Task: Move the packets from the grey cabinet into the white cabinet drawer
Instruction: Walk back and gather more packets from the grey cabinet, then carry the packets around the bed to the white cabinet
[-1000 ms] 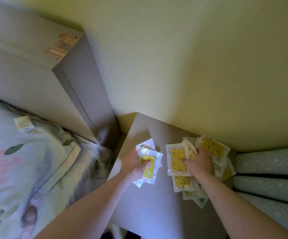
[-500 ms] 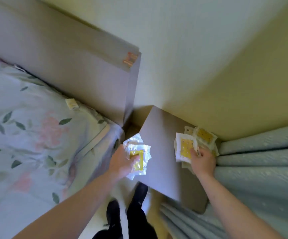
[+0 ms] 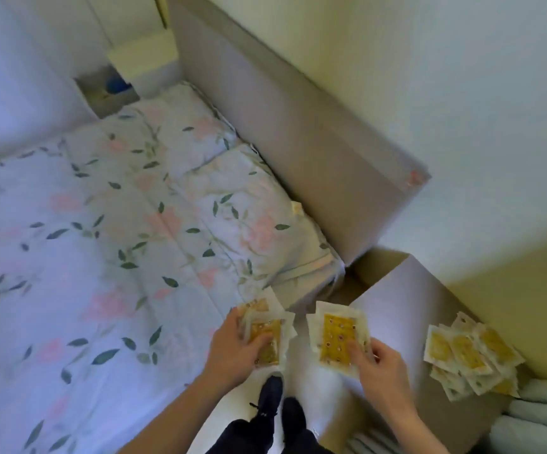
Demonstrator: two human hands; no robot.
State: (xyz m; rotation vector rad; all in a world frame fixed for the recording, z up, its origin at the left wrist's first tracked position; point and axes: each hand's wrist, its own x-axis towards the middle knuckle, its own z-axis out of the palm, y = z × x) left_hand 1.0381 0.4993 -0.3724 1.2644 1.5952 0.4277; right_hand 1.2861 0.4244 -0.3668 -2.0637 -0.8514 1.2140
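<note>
Bare forearms [image 3: 174,417], dark trousers [image 3: 242,437], black shoes [image 3: 270,396]

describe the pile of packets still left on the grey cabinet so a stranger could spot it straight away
Right of the bed stands the grey cabinet. On its far right end, against the wall, lies the pile of packets: white sachets with yellow centres, fanned out. Unlike the other packets, no hand holds it.

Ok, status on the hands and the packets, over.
Left hand holds packets. Right hand holds more. Pile left on grey cabinet. Bed between here and white cabinet.
</note>
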